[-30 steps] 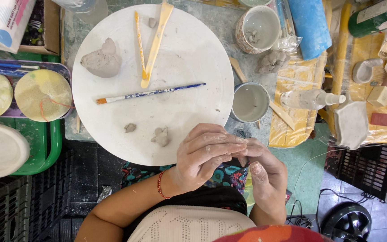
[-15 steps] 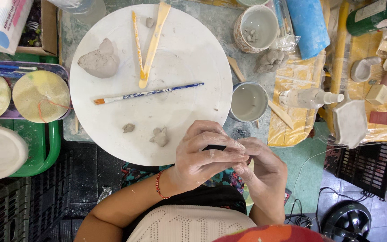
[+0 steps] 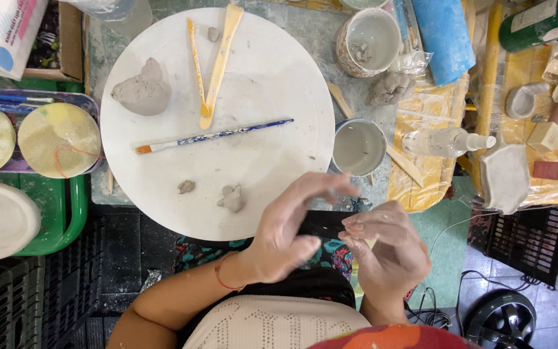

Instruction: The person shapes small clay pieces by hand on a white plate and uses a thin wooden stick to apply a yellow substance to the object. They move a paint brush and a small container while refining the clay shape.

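blurred left hand (image 3: 289, 236), palm contents hidden

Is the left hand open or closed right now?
Open. The left hand has its fingers spread above the thumb, a gap between them, beside the right hand at the round white board's edge.

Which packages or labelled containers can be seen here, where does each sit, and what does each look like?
White packet: top left corner, soft rectangular pack, white with blue and red print.
Cardboard box: beside that packet, brown, open, dark contents.
Green container: top right corner, lying on its side, dark green with a pale label.
Spray bottle: right of the round white board, clear, lying flat, white nozzle.
No signs or screens.
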